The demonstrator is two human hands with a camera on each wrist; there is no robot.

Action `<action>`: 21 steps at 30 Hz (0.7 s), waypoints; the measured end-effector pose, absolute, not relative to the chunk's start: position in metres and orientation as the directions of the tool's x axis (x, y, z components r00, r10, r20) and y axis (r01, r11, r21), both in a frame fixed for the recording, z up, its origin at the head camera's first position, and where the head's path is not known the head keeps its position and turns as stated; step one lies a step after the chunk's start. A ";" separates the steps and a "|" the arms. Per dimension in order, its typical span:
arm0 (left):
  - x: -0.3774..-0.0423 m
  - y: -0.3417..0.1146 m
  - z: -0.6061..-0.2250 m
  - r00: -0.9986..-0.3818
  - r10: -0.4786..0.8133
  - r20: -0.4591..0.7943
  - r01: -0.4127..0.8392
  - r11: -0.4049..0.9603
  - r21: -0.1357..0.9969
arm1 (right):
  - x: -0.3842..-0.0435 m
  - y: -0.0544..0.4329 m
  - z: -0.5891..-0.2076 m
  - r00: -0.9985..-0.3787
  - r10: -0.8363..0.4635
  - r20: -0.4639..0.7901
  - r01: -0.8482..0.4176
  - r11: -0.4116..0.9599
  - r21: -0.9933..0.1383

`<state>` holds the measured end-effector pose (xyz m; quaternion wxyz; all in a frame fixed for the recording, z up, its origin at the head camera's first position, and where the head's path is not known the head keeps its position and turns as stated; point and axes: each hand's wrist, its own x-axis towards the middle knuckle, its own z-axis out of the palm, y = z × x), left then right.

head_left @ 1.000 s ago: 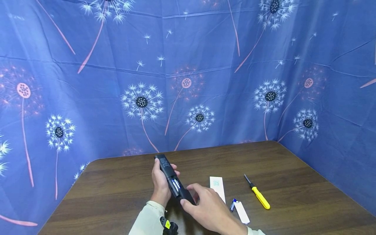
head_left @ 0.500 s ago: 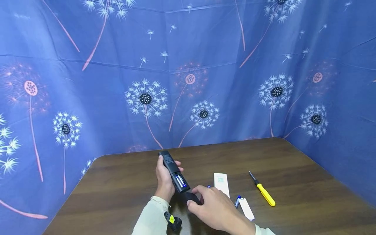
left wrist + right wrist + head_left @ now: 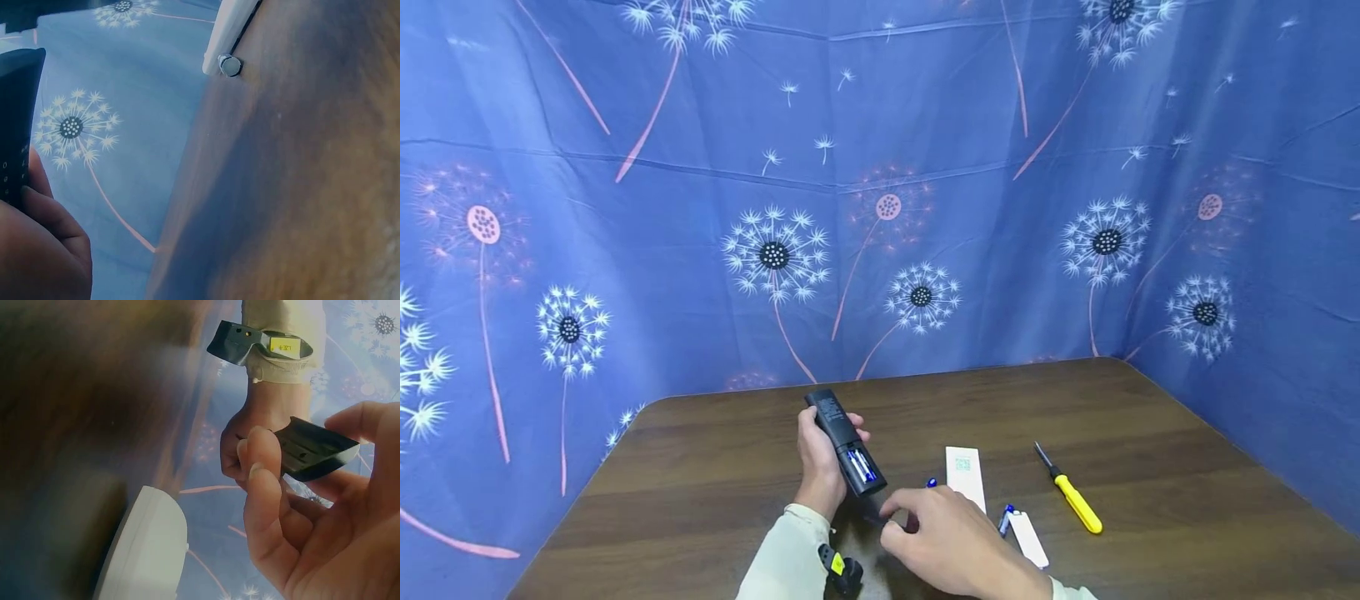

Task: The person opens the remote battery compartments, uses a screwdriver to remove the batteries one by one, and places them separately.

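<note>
My left hand (image 3: 820,471) grips a black remote control (image 3: 835,421), its back turned up and tilted. Blue-and-silver batteries (image 3: 861,465) lie in its uncovered compartment. In the left wrist view, the remote's button side (image 3: 15,125) shows at the left edge, with my fingers around it. Just below the remote's lower end, my right hand (image 3: 947,537) pinches the black battery cover (image 3: 312,453) between thumb and fingers. The cover is apart from the remote, its inner side visible in the right wrist view; from the head it is mostly blurred and dark.
A white card-like piece with a printed code (image 3: 964,471) lies behind my right hand. Beside it are a blue-ended battery (image 3: 932,482), another battery (image 3: 1005,520) and a smaller white piece (image 3: 1028,539). Farther right lies a yellow-handled screwdriver (image 3: 1075,500). A blue dandelion curtain (image 3: 647,275) borders the table.
The battery cover has slid down off the remote in my right hand, and the batteries are now fully exposed. My left hand keeps its grip; the view has shifted slightly.
</note>
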<state>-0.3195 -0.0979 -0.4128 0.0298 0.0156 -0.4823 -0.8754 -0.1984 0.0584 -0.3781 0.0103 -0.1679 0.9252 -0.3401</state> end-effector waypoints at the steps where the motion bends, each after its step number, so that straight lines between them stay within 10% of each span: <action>1: -0.320 -0.098 -0.413 -0.997 -0.073 0.002 0.040 -0.529 0.848 | -0.199 0.059 -0.378 -0.943 -0.325 0.072 -0.293 0.707 -0.644; 21: -0.324 -0.102 -0.412 -0.998 -0.069 0.001 0.037 -0.517 0.855 | -0.201 0.065 -0.382 -0.912 -0.380 -0.154 -0.202 0.744 -0.638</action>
